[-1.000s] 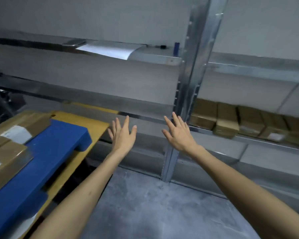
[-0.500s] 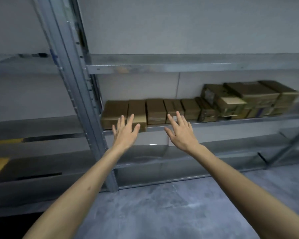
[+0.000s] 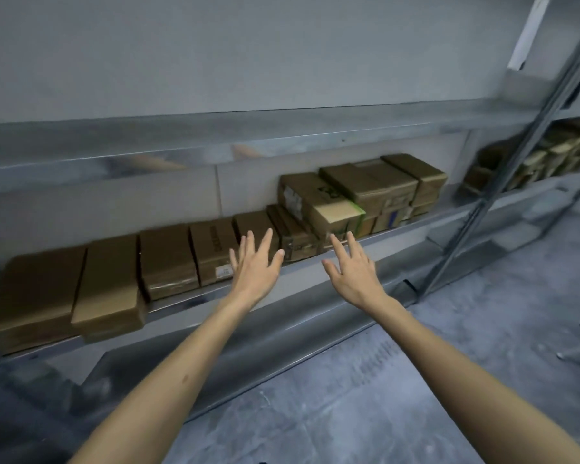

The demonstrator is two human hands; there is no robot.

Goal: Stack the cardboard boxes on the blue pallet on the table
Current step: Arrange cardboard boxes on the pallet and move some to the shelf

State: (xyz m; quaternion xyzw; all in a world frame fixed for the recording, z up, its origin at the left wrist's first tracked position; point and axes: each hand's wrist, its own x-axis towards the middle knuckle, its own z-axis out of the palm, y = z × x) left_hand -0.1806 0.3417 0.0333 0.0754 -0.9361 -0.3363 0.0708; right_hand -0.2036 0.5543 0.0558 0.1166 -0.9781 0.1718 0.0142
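Shelving [image 3: 282, 135] of grey metal is running across the scene against a pale wall [image 3: 215, 45]. The cardboard boxes [image 3: 168, 259] are sitting on its middle level, side by side in one row from the left, then piling up toward the right. The upper beam is overhanging that pile [image 3: 369, 185], leaving only a low gap above it. A slanted upright post [image 3: 503, 182] is closing the bay on the right, and beyond it more boxes [image 3: 549, 159] are lying blurred in the next bay. A strip of white paper [image 3: 529, 35] is showing in the far top right corner. Grey concrete floor [image 3: 416, 380] is spreading out on the near side.

The left hand [image 3: 255, 266] and the right hand [image 3: 352, 272] are reaching toward the shelf edge. They are apart from each other, backs up, fingers straight and spread, holding nothing. Whether any fingertip is touching a box cannot be told.

The lettered box [image 3: 215, 249], just left of the left hand, is carrying dark print along its top, too blurred to read, and a small white label on its front. The tilted box [image 3: 322, 202] on the pile is showing a white label on its left side, a black printed mark on top and green tape at its near edge.
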